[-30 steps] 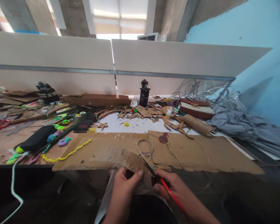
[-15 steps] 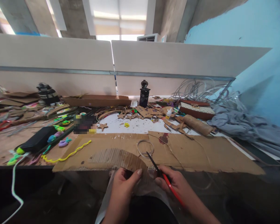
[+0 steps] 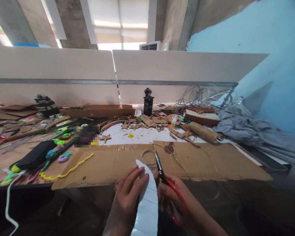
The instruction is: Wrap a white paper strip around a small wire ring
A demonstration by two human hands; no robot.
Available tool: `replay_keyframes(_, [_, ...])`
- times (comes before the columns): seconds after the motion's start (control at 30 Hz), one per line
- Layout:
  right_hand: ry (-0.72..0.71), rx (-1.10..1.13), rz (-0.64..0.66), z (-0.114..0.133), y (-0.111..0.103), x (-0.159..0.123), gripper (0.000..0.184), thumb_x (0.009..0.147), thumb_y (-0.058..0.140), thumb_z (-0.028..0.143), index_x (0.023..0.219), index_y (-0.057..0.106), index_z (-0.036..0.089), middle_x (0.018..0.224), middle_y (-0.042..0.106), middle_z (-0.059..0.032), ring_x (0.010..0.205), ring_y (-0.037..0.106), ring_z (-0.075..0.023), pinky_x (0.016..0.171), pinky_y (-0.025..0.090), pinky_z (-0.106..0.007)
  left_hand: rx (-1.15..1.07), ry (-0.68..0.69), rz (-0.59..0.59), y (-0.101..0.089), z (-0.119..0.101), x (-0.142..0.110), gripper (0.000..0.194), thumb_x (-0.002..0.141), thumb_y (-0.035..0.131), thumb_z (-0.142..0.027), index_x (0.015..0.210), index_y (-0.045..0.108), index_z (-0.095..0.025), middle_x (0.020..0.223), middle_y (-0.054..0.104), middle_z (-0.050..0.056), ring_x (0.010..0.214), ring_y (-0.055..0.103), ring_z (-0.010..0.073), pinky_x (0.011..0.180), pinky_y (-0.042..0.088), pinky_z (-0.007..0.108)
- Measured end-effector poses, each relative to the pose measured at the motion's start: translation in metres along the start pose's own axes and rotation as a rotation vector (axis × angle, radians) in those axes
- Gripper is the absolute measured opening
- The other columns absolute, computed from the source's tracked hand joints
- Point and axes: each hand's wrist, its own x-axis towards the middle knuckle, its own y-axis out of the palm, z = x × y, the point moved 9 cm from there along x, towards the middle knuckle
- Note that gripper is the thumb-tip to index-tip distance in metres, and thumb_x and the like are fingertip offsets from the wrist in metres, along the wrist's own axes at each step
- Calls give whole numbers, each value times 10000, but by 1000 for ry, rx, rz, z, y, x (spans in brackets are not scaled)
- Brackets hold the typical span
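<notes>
My left hand [image 3: 129, 191] grips a curved piece of cardboard [image 3: 147, 200], which stands upright with its white side towards me. My right hand [image 3: 179, 200] is closed round red-handled scissors [image 3: 166, 182], whose dark blades point up and away beside the piece's right edge. Both hands hover at the near edge of a large flat sheet of brown cardboard [image 3: 199, 160] that lies across the desk. A thin wire loop [image 3: 148, 157] rests on that sheet just beyond the blades.
A black bottle [image 3: 148, 101] stands at the back by the divider. Cardboard scraps and stars [image 3: 147, 121] litter the middle. Colourful pipe cleaners [image 3: 66, 168] and a black case [image 3: 35, 155] lie left. A twine roll [image 3: 203, 131], box [image 3: 201, 116], cables and grey cloth [image 3: 255, 129] fill the right.
The cardboard piece has been turned up from its brown corrugated side to its white side. The scissors swung from slanting to nearly upright. The view shifted slightly right.
</notes>
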Motion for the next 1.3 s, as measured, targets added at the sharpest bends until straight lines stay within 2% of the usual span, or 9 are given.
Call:
replay_keyframes(0.17, [10, 100, -28, -1, 3, 7, 502, 629, 890, 350, 964, 543, 208, 711, 602, 46, 535, 554, -102, 493, 433, -201, 54, 81, -2, 5, -3, -2, 401, 863, 646, -98, 1147, 738, -366, 1165, 746, 68, 1154, 635, 256, 988, 484, 397])
replay_keyframes(0.27, [-28, 31, -104, 9, -5, 8, 465, 635, 876, 329, 953, 561, 205, 722, 594, 54, 544, 515, -85, 509, 421, -193, 21, -27, -58, -3, 6, 4, 358, 848, 672, -142, 1151, 737, -321, 1244, 701, 88, 1160, 633, 260, 1003, 486, 395])
replay_keyframes(0.37, [-57, -126, -149, 25, -10, 5, 423, 631, 858, 340, 918, 583, 197, 684, 569, 63, 552, 473, -87, 519, 410, -199, -226, -396, -79, -4, 36, 8, 324, 871, 664, -273, 1191, 707, -243, 1194, 717, 108, 1100, 663, 261, 972, 504, 388])
replay_keyframes(0.47, [-55, -253, -157, 32, -11, 3, 378, 646, 825, 341, 905, 592, 193, 638, 544, 69, 526, 439, -89, 502, 383, -206, -602, -829, 68, 24, 57, -1, 353, 870, 653, -418, 1106, 734, -168, 979, 779, 119, 937, 717, 271, 800, 556, 344])
replay_keyframes(0.57, [-70, -288, -145, 32, -12, 3, 335, 668, 790, 320, 908, 597, 187, 631, 539, 66, 529, 436, -89, 506, 374, -208, -855, -997, 118, 41, 54, -6, 356, 782, 736, -459, 936, 767, -138, 845, 786, 114, 817, 727, 273, 712, 554, 325])
replay_keyframes(0.7, [-57, -352, -118, 25, -13, 4, 280, 695, 746, 271, 924, 610, 186, 664, 568, 52, 552, 467, -95, 520, 382, -211, -930, -1054, 72, 46, 53, -7, 291, 680, 829, -419, 745, 720, -157, 705, 748, 53, 667, 694, 212, 639, 535, 283])
replay_keyframes(0.83, [-62, -367, -98, 24, -12, 4, 248, 700, 732, 248, 911, 616, 190, 682, 574, 50, 564, 475, -97, 526, 382, -213, -901, -1057, 15, 43, 59, -9, 277, 654, 854, -367, 687, 665, -167, 640, 695, 1, 595, 635, 151, 603, 505, 239])
replay_keyframes(1.13, [-98, -468, -103, 27, -12, 3, 215, 718, 704, 204, 922, 636, 188, 685, 574, 50, 588, 497, -104, 559, 398, -222, -838, -1011, 117, 40, 53, 0, 293, 717, 787, -427, 689, 669, -160, 618, 658, 6, 591, 594, 145, 604, 493, 236])
replay_keyframes(1.3, [-79, -445, -85, 24, -11, 3, 215, 762, 670, 228, 973, 632, 216, 672, 585, 60, 554, 507, -106, 536, 407, -222, -736, -951, 97, 37, 57, 6, 362, 670, 812, -472, 606, 619, -172, 564, 600, -23, 552, 524, 119, 545, 438, 203])
